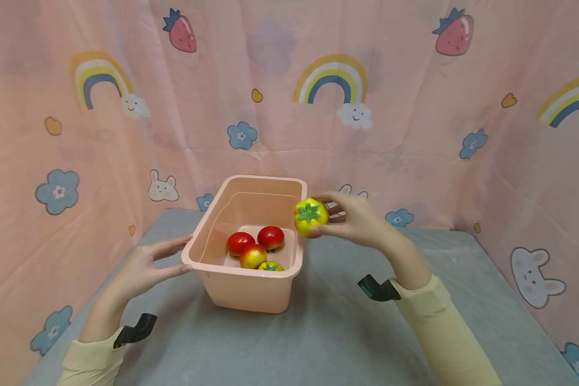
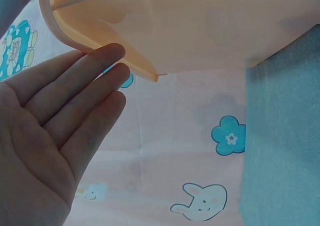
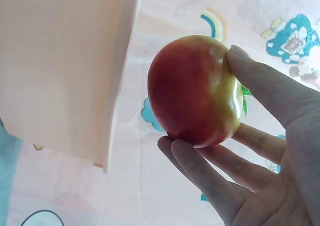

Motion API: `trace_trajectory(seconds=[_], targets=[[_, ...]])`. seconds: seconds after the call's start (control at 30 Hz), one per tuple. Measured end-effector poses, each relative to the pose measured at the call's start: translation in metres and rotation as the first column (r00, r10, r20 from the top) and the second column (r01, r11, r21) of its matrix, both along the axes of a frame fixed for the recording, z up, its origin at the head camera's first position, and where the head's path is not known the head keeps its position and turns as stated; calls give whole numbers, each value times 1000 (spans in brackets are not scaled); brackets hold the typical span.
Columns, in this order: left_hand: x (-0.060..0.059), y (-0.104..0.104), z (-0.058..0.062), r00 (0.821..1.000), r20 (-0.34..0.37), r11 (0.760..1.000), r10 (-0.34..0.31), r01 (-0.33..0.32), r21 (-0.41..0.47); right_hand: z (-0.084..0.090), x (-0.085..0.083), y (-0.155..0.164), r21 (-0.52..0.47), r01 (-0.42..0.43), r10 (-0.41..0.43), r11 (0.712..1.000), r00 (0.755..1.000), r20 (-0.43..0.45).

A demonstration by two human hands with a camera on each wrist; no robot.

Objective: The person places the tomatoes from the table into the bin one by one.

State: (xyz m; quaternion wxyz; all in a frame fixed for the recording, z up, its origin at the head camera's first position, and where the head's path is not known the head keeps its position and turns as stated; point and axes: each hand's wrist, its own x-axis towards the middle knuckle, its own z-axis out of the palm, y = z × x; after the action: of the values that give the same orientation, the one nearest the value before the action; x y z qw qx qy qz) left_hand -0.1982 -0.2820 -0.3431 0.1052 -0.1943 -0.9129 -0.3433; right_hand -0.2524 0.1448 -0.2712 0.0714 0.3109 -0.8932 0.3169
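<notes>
My right hand (image 1: 359, 220) holds a glossy tomato (image 1: 311, 213) between thumb and fingers, at the right rim of a pink plastic bin (image 1: 246, 292). Its yellow side with a star-shaped green calyx shows in the head view; the right wrist view shows the red underside of that tomato (image 3: 192, 93). At the bin's front left corner, my left hand (image 1: 147, 268) touches the rim with its fingertips and thumb tip. The fingers of that left hand (image 2: 65, 106) are nearly straight. Inside the bin lie several similar fruits, among them a red one (image 1: 271, 237) and a red-yellow one (image 1: 253, 256).
The bin stands on a grey cloth-covered table (image 1: 338, 332). A pink curtain (image 1: 289, 145) printed with rainbows, flowers and rabbits hangs behind and along both sides. A dark wrist mount (image 1: 136, 329) sits at the left cuff, another wrist mount (image 1: 380, 289) at the right.
</notes>
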Motion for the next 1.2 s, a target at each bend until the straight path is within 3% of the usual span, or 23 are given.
trace_trajectory(seconds=[0.5,0.7,1.2], targets=[[-2,0,-2,1000,18,1000,23,-23,-14,10,-9,-24,11,-46,45,999,998,39],[-2,0,-1,1000,17,1000,-6,5,19,11,-13,-32,28,-68,68,997,998,-6],[-1,2,0,1000,1,1000,-8,8,8,-1,-6,-14,12,-28,28,1000,1000,15]])
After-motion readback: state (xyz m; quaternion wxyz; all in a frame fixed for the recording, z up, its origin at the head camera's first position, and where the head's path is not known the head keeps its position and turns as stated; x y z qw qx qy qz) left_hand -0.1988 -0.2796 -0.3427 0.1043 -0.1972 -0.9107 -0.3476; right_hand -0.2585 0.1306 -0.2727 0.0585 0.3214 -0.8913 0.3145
